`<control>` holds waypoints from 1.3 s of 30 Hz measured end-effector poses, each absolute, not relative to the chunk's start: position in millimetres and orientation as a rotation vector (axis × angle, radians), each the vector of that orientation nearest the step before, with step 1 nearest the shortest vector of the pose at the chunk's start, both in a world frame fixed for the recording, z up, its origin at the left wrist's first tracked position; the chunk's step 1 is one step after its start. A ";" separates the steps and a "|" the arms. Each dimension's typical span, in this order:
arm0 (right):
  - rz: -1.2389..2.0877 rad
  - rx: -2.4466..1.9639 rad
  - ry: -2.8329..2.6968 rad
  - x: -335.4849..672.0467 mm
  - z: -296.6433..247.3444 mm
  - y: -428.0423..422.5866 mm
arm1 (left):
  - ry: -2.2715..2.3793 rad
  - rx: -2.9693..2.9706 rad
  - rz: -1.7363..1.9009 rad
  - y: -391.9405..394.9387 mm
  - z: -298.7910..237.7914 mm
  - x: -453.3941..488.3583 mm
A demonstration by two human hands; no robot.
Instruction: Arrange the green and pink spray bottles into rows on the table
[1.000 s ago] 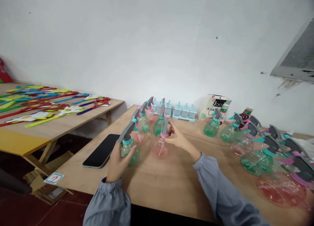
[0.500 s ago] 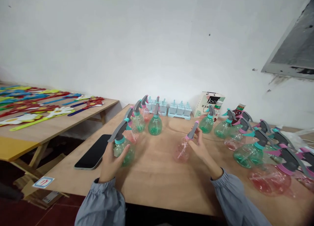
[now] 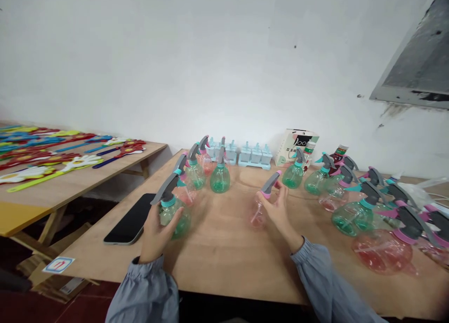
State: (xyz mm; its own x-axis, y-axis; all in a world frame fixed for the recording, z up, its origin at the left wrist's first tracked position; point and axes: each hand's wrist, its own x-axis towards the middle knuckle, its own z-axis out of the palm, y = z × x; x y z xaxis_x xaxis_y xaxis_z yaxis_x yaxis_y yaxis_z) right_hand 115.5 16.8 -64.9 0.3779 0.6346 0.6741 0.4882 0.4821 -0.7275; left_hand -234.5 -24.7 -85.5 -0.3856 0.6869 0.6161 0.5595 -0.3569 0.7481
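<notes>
In the head view, writing is seen on the white carton [image 3: 296, 146] standing against the wall: a large "100" on its dark panel, with smaller characters beneath that cannot be made out. A small white tag [image 3: 58, 264] with a red mark lies on the floor below the table; its mark cannot be read.

The left hand [image 3: 156, 232] is wrapped around the belly of a green spray bottle [image 3: 174, 211], fingers curled against its clear green body, which stands upright on the wooden table [image 3: 224, 262] just right of a black phone [image 3: 130, 224]. Its trigger head is grey with a teal collar.

The right hand [image 3: 278, 211] is closed on a pink spray bottle [image 3: 261, 206] near the table's middle, fingers at the neck and trigger. This bottle is held tilted, its grey head with pink collar pointing up and right, its clear pink body low against the tabletop.

More green and pink bottles [image 3: 354, 211] are grouped at the right.
</notes>
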 end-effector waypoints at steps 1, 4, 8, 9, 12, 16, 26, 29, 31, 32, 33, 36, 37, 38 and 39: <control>0.142 -1.132 -1.274 118.1 -64.2 16.6 | 1.715 1.681 1.859 -25.0 -84.9 -234.1; 0.242 -1.087 -1.325 125.5 -63.6 14.5 | 1.705 1.691 1.864 -26.2 -83.2 -232.3; 0.330 -1.068 -1.295 128.3 -62.6 9.5 | 1.711 1.677 1.853 -26.6 -83.0 -231.9; 0.342 -1.069 -1.289 128.2 -61.3 8.0 | 1.720 1.669 1.846 -26.3 -83.4 -232.3; 0.374 -1.080 -1.314 128.5 -55.7 3.7 | 1.731 1.663 1.834 -25.2 -84.4 -233.7; 0.395 -1.107 -1.311 130.8 -48.9 -1.2 | 1.721 1.697 1.843 -24.8 -84.7 -234.2; 0.629 -0.953 -1.314 131.4 -36.2 -12.8 | 1.743 1.694 1.845 -25.6 -85.1 -233.5; 0.761 -0.924 -1.196 133.4 -34.8 -12.6 | 1.743 1.670 1.840 -25.3 -85.4 -233.8; 0.829 -0.905 -1.112 134.3 -34.6 -12.1 | 1.742 1.661 1.838 -25.7 -84.9 -233.7; 0.850 -0.899 -1.085 134.7 -34.1 -11.8 | 1.740 1.662 1.837 -26.0 -84.5 -233.5; 0.865 -0.895 -1.070 135.1 -33.3 -11.6 | 1.738 1.665 1.835 -26.2 -84.0 -233.4; 0.926 -0.889 -1.057 136.8 -28.1 -11.4 | 1.729 1.675 1.832 -26.7 -83.1 -233.0; 0.956 -0.885 -1.053 137.4 -25.9 -11.9 | 1.727 1.676 1.830 -26.7 -83.0 -232.9; 0.986 -0.881 -1.053 137.9 -23.9 -13.0 | 1.727 1.676 1.829 -26.7 -82.9 -232.9; 1.005 -0.877 -1.051 138.4 -22.2 -14.8 | 1.728 1.674 1.829 -26.7 -82.9 -233.0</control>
State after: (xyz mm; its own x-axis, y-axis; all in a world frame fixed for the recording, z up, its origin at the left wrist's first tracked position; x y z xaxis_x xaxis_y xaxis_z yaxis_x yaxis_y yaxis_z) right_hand 138.4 -14.8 -22.2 0.1735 0.9473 0.2692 -0.2264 0.3044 -0.9252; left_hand -233.0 -26.7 -82.9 -0.3812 0.7034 0.5999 0.5592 -0.3413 0.7555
